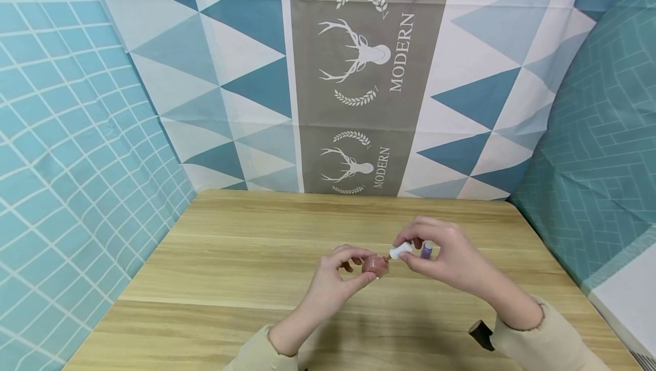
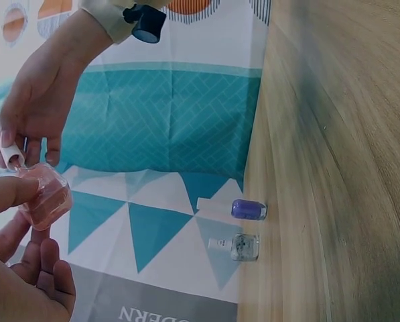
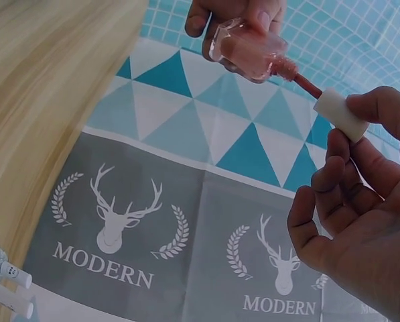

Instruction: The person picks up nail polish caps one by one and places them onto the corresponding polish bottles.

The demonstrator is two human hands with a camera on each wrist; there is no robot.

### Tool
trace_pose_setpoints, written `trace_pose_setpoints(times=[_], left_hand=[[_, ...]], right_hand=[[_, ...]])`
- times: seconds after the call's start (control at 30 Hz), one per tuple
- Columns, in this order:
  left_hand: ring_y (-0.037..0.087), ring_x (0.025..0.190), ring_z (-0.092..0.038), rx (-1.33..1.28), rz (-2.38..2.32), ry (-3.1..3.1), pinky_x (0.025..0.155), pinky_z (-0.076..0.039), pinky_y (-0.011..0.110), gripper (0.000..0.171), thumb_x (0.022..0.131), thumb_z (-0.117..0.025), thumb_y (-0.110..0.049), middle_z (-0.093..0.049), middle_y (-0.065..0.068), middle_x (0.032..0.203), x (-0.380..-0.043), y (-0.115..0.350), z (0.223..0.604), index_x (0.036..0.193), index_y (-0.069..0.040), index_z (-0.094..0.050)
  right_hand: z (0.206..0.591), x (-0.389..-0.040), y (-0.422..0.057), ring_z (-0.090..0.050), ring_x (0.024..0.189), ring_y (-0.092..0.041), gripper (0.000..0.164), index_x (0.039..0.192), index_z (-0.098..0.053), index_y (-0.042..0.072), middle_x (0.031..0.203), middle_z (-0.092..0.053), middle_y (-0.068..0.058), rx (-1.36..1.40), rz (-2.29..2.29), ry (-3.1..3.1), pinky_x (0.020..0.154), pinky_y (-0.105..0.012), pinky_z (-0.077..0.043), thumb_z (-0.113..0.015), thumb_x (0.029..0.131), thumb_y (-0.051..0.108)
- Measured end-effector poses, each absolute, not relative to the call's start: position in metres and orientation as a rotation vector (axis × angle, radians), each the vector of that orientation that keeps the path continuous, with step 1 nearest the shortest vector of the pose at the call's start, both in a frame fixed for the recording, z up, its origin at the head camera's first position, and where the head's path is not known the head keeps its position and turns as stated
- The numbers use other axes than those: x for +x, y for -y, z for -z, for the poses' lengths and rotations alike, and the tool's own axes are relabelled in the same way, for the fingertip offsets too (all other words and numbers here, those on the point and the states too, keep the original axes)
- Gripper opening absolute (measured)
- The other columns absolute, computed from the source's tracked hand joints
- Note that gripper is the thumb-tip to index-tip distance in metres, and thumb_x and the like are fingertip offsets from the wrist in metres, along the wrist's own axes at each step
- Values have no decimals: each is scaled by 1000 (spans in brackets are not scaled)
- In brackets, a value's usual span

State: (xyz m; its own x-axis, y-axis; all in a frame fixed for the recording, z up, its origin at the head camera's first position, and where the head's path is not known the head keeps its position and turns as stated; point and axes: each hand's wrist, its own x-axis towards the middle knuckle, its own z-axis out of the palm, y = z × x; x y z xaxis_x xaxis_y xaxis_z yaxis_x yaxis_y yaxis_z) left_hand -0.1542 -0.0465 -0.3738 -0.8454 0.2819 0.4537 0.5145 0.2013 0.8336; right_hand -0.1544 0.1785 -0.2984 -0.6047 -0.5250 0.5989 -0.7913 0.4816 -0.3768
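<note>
My left hand holds a glass nail polish bottle of pink polish, tilted with its neck toward the right hand. My right hand pinches the white cap between thumb and fingers. From that cap a polish-coated brush runs to the bottle's threaded neck, its tip right at the opening. Both hands are raised over the wooden table. In the left wrist view, my left thumb and fingers clasp the bottle from opposite sides.
A purple nail polish bottle and a clear, speckled one stand side by side on the wooden table, both with white caps. In the head view the purple one shows just behind the right hand. Patterned cloths surround the table.
</note>
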Motion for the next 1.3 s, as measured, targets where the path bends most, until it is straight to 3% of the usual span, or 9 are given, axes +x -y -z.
trace_pose_setpoints(times=[0.27, 0.77, 1.03, 1.3], left_hand=[[17, 88, -58, -781, 1706, 2264, 73, -47, 29, 25, 78, -77, -19, -69, -4, 96, -155, 45, 375, 102, -17, -71], [13, 88, -58, -745, 1767, 2302, 74, -47, 31, 25, 78, -77, -20, -69, -4, 94, -154, 42, 373, 103, -18, -71], [15, 88, -59, -726, 1810, 2312, 75, -48, 33, 28, 78, -77, -15, -70, -3, 95, -154, 41, 372, 105, -16, -70], [14, 88, -59, -731, 1861, 2296, 74, -49, 33, 28, 78, -76, -14, -70, -1, 94, -155, 40, 371, 105, -14, -70]], right_hand=[[304, -157, -176, -51, 73, -6, 26, 92, -67, 23, 86, -60, 15, 1094, -900, 2337, 62, -19, -45, -77, 75, 7], [309, -160, -176, -53, 73, -7, 20, 94, -69, 24, 85, -62, 16, 1052, -993, 2402, 62, -21, -45, -76, 79, 13], [312, -164, -174, -52, 73, -6, 16, 94, -70, 25, 81, -61, 14, 1060, -1069, 2399, 53, -20, -41, -74, 81, 18], [317, -170, -169, -52, 71, -6, 15, 95, -72, 20, 79, -62, 12, 1044, -1155, 2400, 59, -21, -43, -74, 81, 15]])
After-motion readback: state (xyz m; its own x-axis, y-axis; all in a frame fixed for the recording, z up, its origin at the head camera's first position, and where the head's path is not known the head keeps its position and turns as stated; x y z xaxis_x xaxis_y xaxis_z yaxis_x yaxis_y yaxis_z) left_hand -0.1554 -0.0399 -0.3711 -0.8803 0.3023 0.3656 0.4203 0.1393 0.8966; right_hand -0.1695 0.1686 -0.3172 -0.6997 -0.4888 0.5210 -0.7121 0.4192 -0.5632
